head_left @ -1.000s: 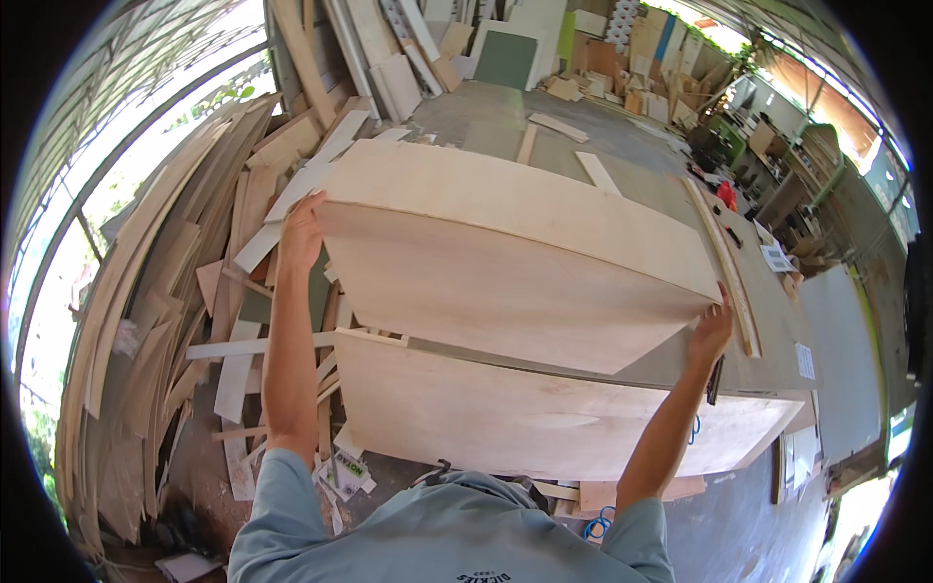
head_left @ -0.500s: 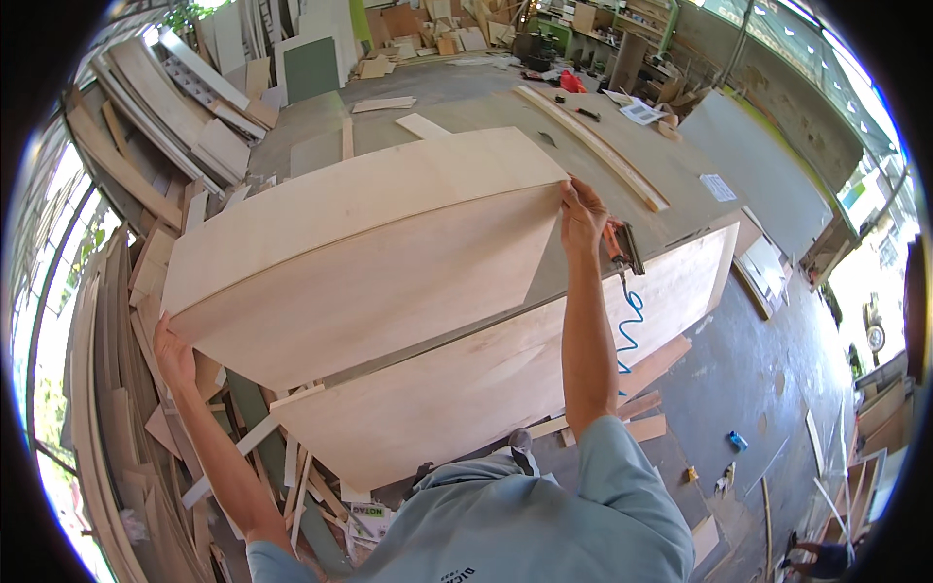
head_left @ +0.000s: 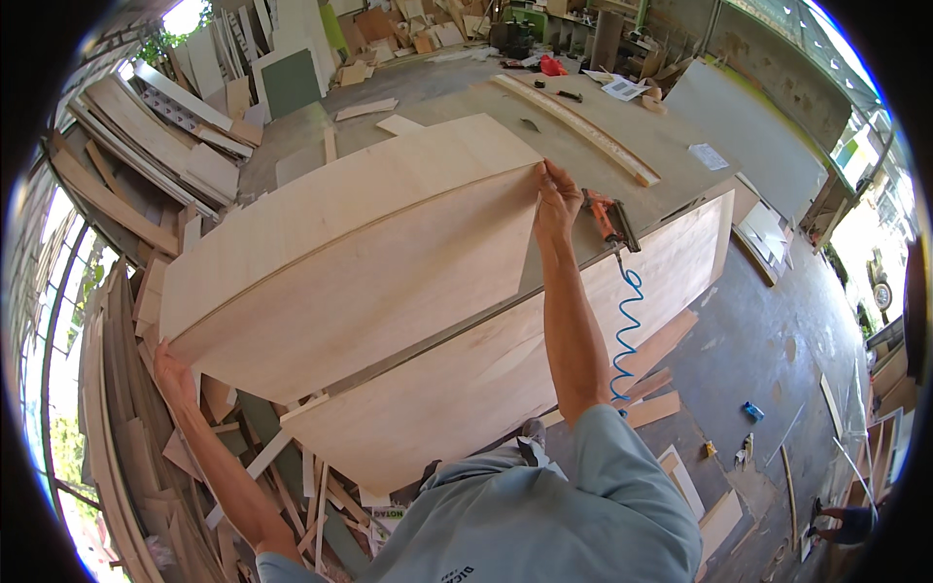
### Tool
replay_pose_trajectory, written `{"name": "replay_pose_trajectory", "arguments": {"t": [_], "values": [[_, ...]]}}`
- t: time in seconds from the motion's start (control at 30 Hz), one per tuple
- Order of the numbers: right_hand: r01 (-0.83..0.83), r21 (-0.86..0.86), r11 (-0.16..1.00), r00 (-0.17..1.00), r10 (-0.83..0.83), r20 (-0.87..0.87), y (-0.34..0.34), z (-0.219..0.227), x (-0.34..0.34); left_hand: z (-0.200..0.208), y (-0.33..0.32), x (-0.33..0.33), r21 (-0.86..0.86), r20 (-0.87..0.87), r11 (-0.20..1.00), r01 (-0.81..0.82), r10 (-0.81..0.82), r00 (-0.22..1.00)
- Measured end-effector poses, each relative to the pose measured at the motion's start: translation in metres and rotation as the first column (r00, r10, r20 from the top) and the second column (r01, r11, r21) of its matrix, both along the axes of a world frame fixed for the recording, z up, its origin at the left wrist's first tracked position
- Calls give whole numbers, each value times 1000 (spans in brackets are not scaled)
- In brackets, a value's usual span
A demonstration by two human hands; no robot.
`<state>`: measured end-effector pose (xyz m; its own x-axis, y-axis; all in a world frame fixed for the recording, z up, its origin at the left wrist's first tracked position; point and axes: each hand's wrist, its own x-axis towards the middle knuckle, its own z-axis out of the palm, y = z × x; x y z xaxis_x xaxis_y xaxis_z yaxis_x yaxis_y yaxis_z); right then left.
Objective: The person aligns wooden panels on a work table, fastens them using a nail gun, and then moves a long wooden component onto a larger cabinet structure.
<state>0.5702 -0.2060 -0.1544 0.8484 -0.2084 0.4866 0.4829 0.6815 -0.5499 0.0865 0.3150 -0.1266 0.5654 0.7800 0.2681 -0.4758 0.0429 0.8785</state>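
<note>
A long pale plywood box panel [head_left: 360, 282] with a broad top face spans the space between my hands, resting on the grey worktable [head_left: 622, 146]. My left hand [head_left: 175, 374] grips its lower left corner, with the fingers mostly behind the edge. At the far right corner my right hand [head_left: 557, 199] pinches the edge between thumb and fingers. Just right of that hand lies an orange and black nail gun [head_left: 609, 219], its coiled blue air hose [head_left: 629, 330] hanging over the table's front. A second pale plywood panel [head_left: 466, 384] forms the table's near side.
A narrow wooden rail [head_left: 578, 131] lies across the tabletop near a sheet of paper [head_left: 709, 156]. Stacked boards [head_left: 126, 418] and offcuts crowd the left side. On the floor at right are a small blue object [head_left: 753, 411] and wood strips. Another person [head_left: 846, 523] shows at lower right.
My view has turned a little, so the scene shifts left and upward at the table. Both hands keep their hold on the plywood box panel, and more of the blue hose shows.
</note>
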Motion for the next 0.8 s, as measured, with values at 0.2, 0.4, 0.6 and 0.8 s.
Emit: {"name": "replay_pose_trajectory", "arguments": {"t": [0.2, 0.4, 0.6, 0.8], "values": [[179, -72, 981, 984, -178, 18, 6, 2, -3, -5, 6, 1, 31, -59, 998, -61, 63, 996], [165, -83, 983, 986, -167, -15, 5, 1, 3, 0, -1, 7, 60, -53, 998, -35, 38, 998], [94, -277, 956, 996, -91, 24, -27, 4, 10, -5, 2, 11, 48, -68, 989, -141, 144, 987], [74, -465, 882, 997, -57, 51, -25, 23, -1, -27, 45, -15, 141, -125, 961, -238, 256, 959]]}}
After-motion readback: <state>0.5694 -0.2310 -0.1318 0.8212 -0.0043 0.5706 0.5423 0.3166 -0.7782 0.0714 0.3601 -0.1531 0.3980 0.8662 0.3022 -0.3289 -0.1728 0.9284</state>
